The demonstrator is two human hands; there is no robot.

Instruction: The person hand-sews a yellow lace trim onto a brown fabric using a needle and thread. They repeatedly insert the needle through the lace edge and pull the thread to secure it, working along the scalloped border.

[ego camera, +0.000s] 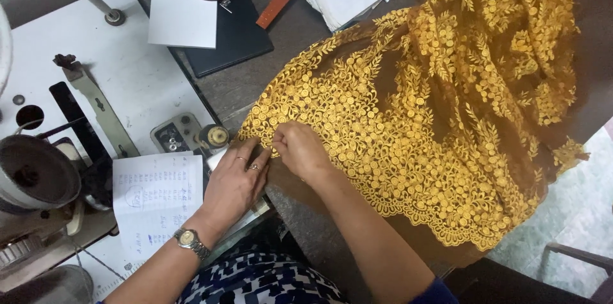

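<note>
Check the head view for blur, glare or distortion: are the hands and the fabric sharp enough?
Head view: even, soft light, no harsh glare; yellow embroidered fabric crisp; left hand and right hand sharp; sewing machine at the left edge slightly soft and stretched by the wide lens.

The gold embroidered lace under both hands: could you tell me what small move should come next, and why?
Probably the right hand should keep its pinch and draw the scalloped edge of the gold embroidered lace slightly toward the body, while the left hand presses flat beside it. Both hands meet at the lace's near corner, and the rest lies bunched across the table.
</note>
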